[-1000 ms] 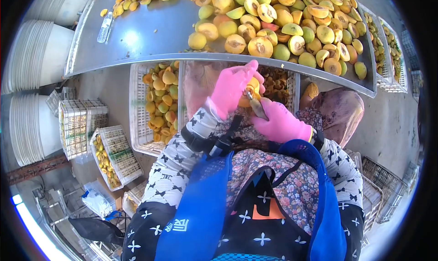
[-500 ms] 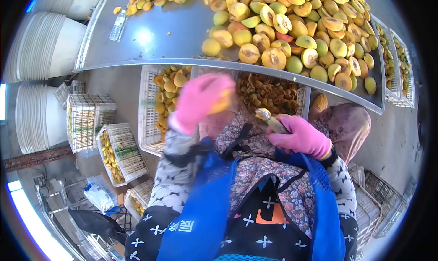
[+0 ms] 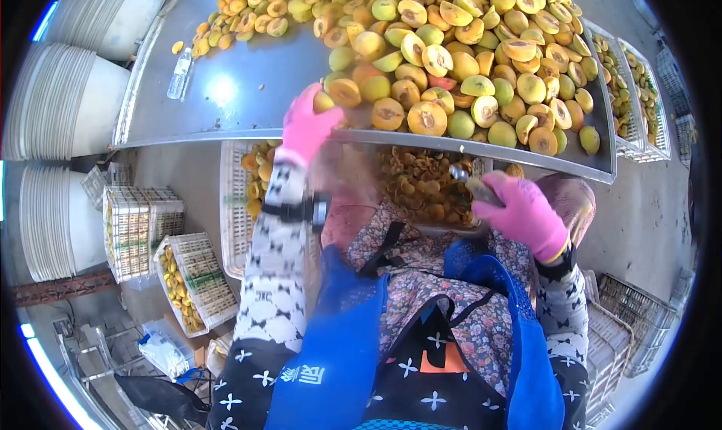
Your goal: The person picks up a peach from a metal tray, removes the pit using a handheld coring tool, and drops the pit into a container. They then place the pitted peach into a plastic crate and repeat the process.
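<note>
My left hand (image 3: 310,125), in a pink glove, is at the near edge of the metal table. Its fingers and thumb are around a yellow peach half (image 3: 323,102). In my pink-gloved right hand (image 3: 524,213) is a pitting spoon (image 3: 485,192), its shiny metal tip pointing up and left over a crate (image 3: 481,171) of brown pits and scraps. To the left stands a white crate (image 3: 235,204) with yellow peach halves, partly hidden by my left arm. A large heap of cut peaches (image 3: 459,77) covers much of the table.
The metal table's raised front rim (image 3: 248,135) runs across in front of me. A plastic bottle (image 3: 180,75) lies on the table. Crates of fruit (image 3: 199,276) stand on the floor at left, and more crates (image 3: 635,103) at right. Stacked white tubs (image 3: 53,103) line the far left.
My left hand has moved forward from above the crates, where it held a yellow peach piece, to the table edge. My right hand has shifted slightly right with the pitting spoon.
</note>
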{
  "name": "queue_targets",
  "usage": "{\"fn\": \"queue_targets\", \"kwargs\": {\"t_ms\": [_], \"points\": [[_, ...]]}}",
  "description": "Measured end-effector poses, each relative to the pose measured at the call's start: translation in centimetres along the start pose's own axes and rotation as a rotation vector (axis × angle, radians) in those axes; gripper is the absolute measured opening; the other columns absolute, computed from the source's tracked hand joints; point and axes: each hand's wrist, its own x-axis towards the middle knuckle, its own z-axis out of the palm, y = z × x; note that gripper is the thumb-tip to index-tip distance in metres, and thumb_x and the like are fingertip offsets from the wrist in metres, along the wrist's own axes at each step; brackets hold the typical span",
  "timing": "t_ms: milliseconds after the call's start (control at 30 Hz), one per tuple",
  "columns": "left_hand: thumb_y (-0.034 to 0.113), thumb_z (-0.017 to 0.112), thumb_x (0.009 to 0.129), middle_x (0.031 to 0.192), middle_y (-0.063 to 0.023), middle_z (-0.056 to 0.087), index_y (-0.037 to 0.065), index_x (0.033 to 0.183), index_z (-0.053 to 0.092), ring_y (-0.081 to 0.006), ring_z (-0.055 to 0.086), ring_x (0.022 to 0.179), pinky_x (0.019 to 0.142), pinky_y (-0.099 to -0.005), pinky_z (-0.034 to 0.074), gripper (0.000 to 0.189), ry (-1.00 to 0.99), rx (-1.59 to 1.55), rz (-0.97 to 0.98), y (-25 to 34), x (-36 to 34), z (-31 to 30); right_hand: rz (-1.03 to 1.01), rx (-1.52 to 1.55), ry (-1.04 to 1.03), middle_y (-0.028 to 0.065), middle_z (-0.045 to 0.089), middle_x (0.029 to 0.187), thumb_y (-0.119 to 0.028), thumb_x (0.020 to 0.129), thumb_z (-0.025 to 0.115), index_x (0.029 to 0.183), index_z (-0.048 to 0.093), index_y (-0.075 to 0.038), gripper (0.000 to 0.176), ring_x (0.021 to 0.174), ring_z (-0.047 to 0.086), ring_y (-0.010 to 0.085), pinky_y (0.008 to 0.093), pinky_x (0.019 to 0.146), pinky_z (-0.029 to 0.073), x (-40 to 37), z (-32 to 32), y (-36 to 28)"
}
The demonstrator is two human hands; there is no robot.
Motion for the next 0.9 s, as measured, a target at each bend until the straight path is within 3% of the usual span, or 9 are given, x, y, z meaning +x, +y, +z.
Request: {"fn": "queue_targets", "kwargs": {"t_ms": [33,100,167,400,500,600,700,800,900], "points": [[0.032,0.069,0.079,0.125,-0.0157,0.059,0.004,0.136,0.052,-0.0289,0.063,0.11,0.093,-0.0398,0.051,0.066,-0.039,-0.303,0.0,2.1,-1.8,-0.6,-0.107,0.003,0.085,0.0197,0.067,0.087,-0.022,0.082,0.073,0.113,0.06,0.0,0.04,0.082,0.066,0.0378,0.0394,0.072,0.052,-0.4,0.6,0.0],[0.027,0.067,0.084,0.122,-0.0141,0.061,0.001,0.137,0.047,-0.0269,0.062,0.11,0.092,-0.0392,0.052,0.062,-0.37,-1.202,0.047,4.6,-4.8,0.4,-0.193,0.136,0.199,0.0196,0.068,0.092,-0.021,0.082,0.073,0.113,0.06,-0.001,0.039,0.086,0.066,0.0388,0.0405,0.074,0.053,0.5,1.8,-1.9],[0.025,0.06,0.092,0.12,-0.0144,0.061,0.0,0.137,0.046,-0.0256,0.063,0.109,0.092,-0.0379,0.053,0.054,-0.303,-1.186,-0.037,8.5,-8.0,1.6,-0.323,0.208,0.316,0.0193,0.068,0.097,-0.019,0.083,0.072,0.113,0.06,-0.002,0.036,0.088,0.066,0.039,0.0416,0.075,0.053,1.5,2.6,-4.6],[0.019,0.039,0.106,0.111,-0.0135,0.064,-0.001,0.13,0.051,-0.0202,0.064,0.101,0.088,-0.0324,0.053,0.033,-0.269,-1.047,-0.018,11.0,-11.6,5.1,-0.454,-0.39,0.493,0.0081,0.061,0.082,-0.028,0.086,0.068,0.106,0.055,-0.009,0.031,0.068,0.064,0.0281,0.0422,0.062,0.047,3.5,4.6,-5.7],[0.016,0.042,0.105,0.108,-0.0126,0.064,-0.001,0.128,0.053,-0.0184,0.064,0.099,0.087,-0.031,0.053,0.031,-0.204,-0.682,0.211,11.1,-12.0,4.9,-0.407,-0.537,0.425,0.0069,0.059,0.08,-0.031,0.087,0.065,0.099,0.052,-0.01,0.028,0.064,0.063,0.0258,0.0408,0.061,0.045,3.2,5.2,-5.1],[0.014,0.043,0.104,0.106,-0.0119,0.064,-0.002,0.126,0.054,-0.0176,0.064,0.098,0.088,-0.0309,0.052,0.029,-0.175,-0.582,0.341,10.6,-12.5,5.4,-0.367,-0.487,0.325,0.0074,0.061,0.084,-0.029,0.084,0.069,0.109,0.054,-0.008,0.036,0.075,0.064,0.0281,0.0415,0.068,0.046,2.8,6.1,-4.4],[0.015,0.052,0.101,0.106,-0.0125,0.067,-0.001,0.126,0.055,-0.0205,0.065,0.097,0.086,-0.0315,0.054,0.03,-0.164,-0.563,0.302,10.6,-12.5,5.6,-0.374,-0.535,0.342,0.0081,0.061,0.085,-0.027,0.083,0.069,0.106,0.053,-0.007,0.035,0.075,0.064,0.0286,0.0417,0.069,0.047,2.4,5.6,-4.8],[0.019,0.055,0.099,0.101,-0.012,0.066,-0.001,0.122,0.057,-0.0214,0.065,0.091,0.081,-0.0319,0.054,0.031,-0.301,-1.207,-0.218,10.9,-12.2,5.7,-0.442,-0.546,0.365,0.0105,0.06,0.08,-0.026,0.084,0.065,0.097,0.051,-0.008,0.026,0.066,0.064,0.03,0.0429,0.06,0.048,2.7,5.8,-4.6],[0.02,0.056,0.098,0.098,-0.0118,0.066,0.0,0.121,0.058,-0.0211,0.064,0.087,0.078,-0.0317,0.053,0.031,-0.284,-1.181,-0.234,11.3,-12.5,5.9,-0.384,-0.245,0.17,0.0148,0.062,0.081,-0.022,0.083,0.064,0.098,0.051,-0.005,0.027,0.071,0.065,0.0356,0.0449,0.062,0.051,2.7,6.3,-4.2]]}}
